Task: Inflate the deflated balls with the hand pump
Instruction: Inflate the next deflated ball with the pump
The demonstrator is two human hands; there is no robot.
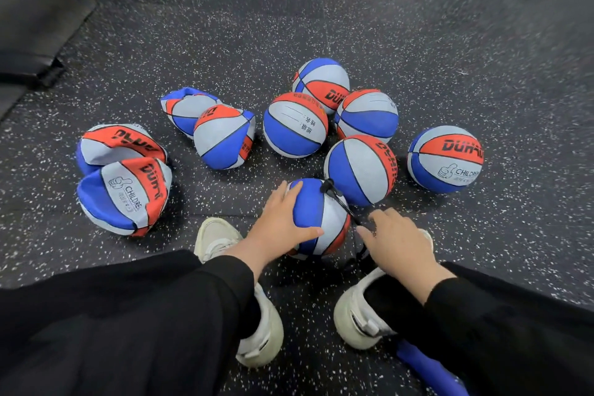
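Nearest ball [324, 222], blue, grey and red, is sitting on the speckled rubber floor [225, 42] just ahead of the person's white shoes [356, 315], toward the floor's near edge. Left hand [283, 228] is lying across its left side, fingers spread and relaxed, thumb pressing onto the front panel. A black pump hose [340, 199] is plugging into the top of the ball and running down its right side.

Right hand [398, 241] is reaching over the lower stretch of that hose, fingers [379, 214] loosely extended; cannot tell whether they are actually pinching it. Blue pump body [427, 366] is lying behind the right shoe at the near edge.

Five round, inflated balls [295, 125] are clustering just beyond the held one, the closest of them [360, 170] touching or nearly touching it; one more is sitting apart to the right [445, 159]. Four collapsed, deflated balls [125, 196] are lying in two pairs to the left. A dark mat [29, 51] is showing at the far left corner.
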